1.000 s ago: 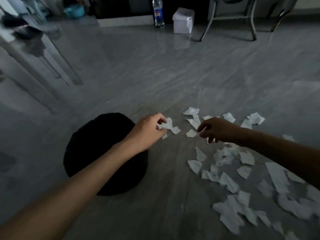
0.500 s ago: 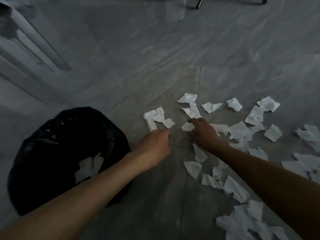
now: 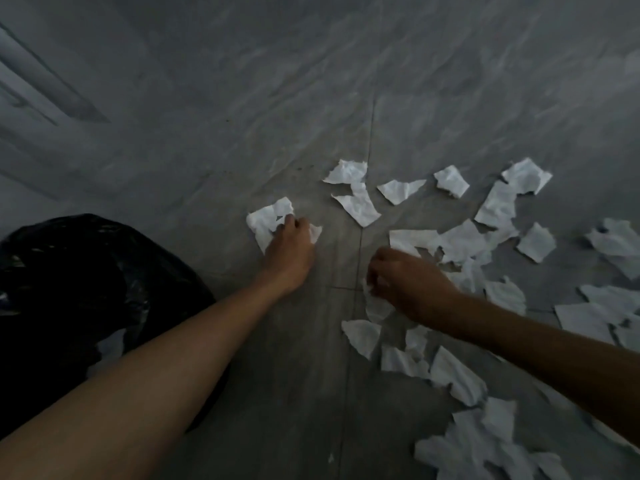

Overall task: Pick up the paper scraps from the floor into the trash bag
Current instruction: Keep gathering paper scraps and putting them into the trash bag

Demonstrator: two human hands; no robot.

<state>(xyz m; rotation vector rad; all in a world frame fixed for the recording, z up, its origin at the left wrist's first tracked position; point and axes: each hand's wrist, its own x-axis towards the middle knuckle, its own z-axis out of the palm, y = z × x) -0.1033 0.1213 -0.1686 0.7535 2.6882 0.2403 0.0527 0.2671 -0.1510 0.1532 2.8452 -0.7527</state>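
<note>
White paper scraps (image 3: 358,206) lie scattered over the grey tile floor, mostly at the centre and right. The black trash bag (image 3: 69,271) sits open at the left, with a few pale scraps (image 3: 110,344) inside. My left hand (image 3: 291,249) reaches down onto a small cluster of scraps (image 3: 266,218), its fingers curled over them, and one white scrap shows at its right side. My right hand (image 3: 408,285) is curled just above the floor and pinches a scrap (image 3: 372,287) at its fingertips, over another scrap (image 3: 379,308).
A thick pile of scraps (image 3: 485,448) covers the floor at the lower right, under my right forearm. More scraps (image 3: 613,237) lie at the right edge. Bare tile stretches across the top and between the bag and the scraps.
The view has tilted further down and closer to the floor. My left hand has moved forward onto the scrap cluster. My right hand has drawn back toward me with a scrap.
</note>
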